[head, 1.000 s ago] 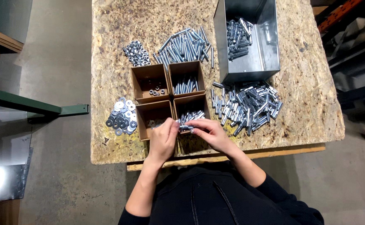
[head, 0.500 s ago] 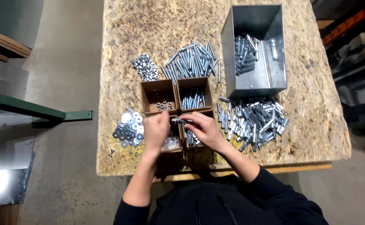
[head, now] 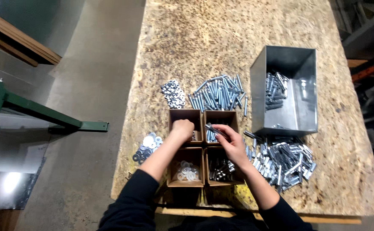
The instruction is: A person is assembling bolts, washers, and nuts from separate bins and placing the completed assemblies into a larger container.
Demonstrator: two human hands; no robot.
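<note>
Four small brown cardboard boxes (head: 203,147) stand in a square near the table's front edge. My left hand (head: 182,128) reaches into the far left box, fingers curled down among small metal parts; what it holds is hidden. My right hand (head: 232,143) is over the far right box and grips a long silver bolt (head: 214,130) by its shaft. The near left box holds washers (head: 186,170); the near right box holds assembled bolts (head: 221,170).
A chipboard table (head: 238,38) carries a grey metal bin (head: 289,92) with bolts, a loose bolt pile (head: 286,160) to my right, another bolt pile (head: 219,94) behind the boxes, nuts (head: 173,94) and washers (head: 146,147) on the left. A green metal frame (head: 46,113) stands on the floor.
Both hands have moved away from me, from above the near boxes to the far boxes. My left hand has dipped into the far left box; the right still carries a bolt.
</note>
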